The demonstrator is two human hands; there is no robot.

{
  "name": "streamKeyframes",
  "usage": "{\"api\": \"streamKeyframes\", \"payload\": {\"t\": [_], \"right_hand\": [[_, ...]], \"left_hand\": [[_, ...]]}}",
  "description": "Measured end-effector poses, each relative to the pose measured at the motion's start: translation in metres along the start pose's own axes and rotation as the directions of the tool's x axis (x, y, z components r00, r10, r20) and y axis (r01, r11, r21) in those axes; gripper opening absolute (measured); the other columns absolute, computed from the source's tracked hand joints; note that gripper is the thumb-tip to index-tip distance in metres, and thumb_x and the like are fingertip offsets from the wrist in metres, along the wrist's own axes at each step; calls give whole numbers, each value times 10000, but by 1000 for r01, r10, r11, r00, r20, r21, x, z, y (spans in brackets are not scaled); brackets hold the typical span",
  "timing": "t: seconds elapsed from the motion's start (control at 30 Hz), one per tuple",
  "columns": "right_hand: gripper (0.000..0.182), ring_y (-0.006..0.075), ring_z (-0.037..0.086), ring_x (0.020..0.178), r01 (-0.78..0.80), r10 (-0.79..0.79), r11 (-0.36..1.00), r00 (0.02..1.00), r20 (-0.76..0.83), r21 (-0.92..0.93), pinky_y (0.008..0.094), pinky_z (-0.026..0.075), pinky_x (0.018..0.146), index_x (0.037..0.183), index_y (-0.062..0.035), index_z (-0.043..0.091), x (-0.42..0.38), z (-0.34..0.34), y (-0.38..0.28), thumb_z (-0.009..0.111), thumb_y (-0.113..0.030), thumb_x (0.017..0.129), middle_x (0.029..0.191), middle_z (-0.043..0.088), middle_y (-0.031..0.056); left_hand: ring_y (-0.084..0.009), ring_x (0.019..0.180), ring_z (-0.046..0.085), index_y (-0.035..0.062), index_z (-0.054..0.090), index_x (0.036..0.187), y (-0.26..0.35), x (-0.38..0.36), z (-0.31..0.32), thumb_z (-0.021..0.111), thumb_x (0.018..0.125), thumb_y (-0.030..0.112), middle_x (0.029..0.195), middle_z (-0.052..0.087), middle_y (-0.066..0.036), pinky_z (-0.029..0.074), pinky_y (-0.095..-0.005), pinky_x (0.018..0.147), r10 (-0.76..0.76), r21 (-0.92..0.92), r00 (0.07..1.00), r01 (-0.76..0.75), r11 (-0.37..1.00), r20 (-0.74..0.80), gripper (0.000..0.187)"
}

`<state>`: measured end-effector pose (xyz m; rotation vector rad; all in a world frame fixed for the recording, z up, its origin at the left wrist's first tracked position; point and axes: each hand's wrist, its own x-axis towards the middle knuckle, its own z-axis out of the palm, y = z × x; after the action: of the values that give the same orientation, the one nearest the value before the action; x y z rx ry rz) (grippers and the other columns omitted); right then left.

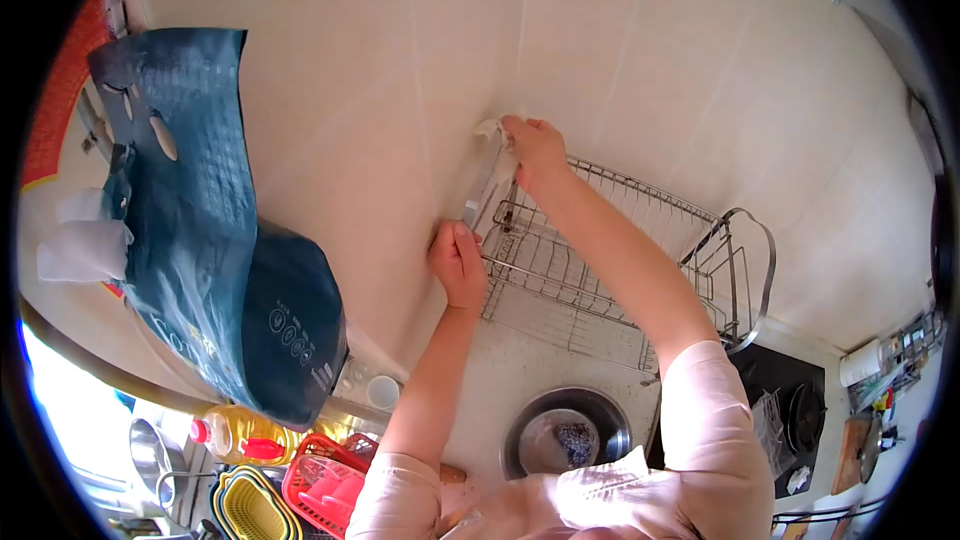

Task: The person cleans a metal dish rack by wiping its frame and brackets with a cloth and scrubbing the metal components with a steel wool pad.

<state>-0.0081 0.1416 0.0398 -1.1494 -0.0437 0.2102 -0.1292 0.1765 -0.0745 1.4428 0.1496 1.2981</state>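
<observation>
Wiping step on the cream tiled wall [650,60] above the counter. Right hand [535,145] curled, fingers pinching a small white cloth [492,130] pressed against the tile, just above the silver wire dish rack [600,260]. Left hand [458,262] closed into a loose fist, gripping the rack's near corner at the wall. Steel bowl [565,435] sits below on the counter. Judged next: keep the cloth flat on the tile and the rack steady.

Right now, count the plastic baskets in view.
2, both at the bottom left beside the oil bottle: a yellow basket and a red basket to its right. Their lower parts run out of view, so more may be hidden.
</observation>
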Motion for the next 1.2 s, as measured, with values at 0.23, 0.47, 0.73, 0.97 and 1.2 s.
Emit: {"api": "streamKeyframes", "payload": {"t": [0.23,0.47,0.73,0.97,1.2], "right_hand": [[224,103,485,695,243,-226,921,970,91,-306,255,410,558,910,-2,496,-73,-6,34,633,-112,770,779,537,50],[236,160,566,865,45,136,906,911,389,-422,288,477,685,976,-7,485,-90,-51,20,582,-151,816,957,577,119],[315,168,531,957,-365,385,922,830,403,-130,284,432,829,1133,-32,458,-66,-104,-36,496,-227,889,1065,536,83],[237,138,534,867,-122,123,992,861,494,-35,256,422,733,1008,-7,549,-78,-50,14,540,-190,857,938,576,49],[208,130,529,707,-101,120,990,969,216,-94,266,428,595,936,-15,563,-64,-17,9,568,-199,840,851,561,49]], "left_hand": [[-100,533,437,31,414,704,5,-2,-1,368,927,191,575,412,-3,374,-232,501,44,36,999,-45,998,16,278],[-120,574,479,0,472,873,1,-3,-8,363,904,139,636,497,-57,408,-251,548,25,38,999,-26,999,20,179],[-120,669,511,-1,498,1038,20,2,-11,375,929,172,708,514,-51,432,-257,653,-68,-7,987,69,998,143,239],[-286,731,562,27,503,1079,44,25,1,410,886,124,831,582,-154,448,-351,681,86,429,976,-166,888,199,235],[-281,652,579,26,539,1078,21,24,2,451,864,101,817,598,-169,456,-335,597,129,303,977,-176,937,171,243]]}}
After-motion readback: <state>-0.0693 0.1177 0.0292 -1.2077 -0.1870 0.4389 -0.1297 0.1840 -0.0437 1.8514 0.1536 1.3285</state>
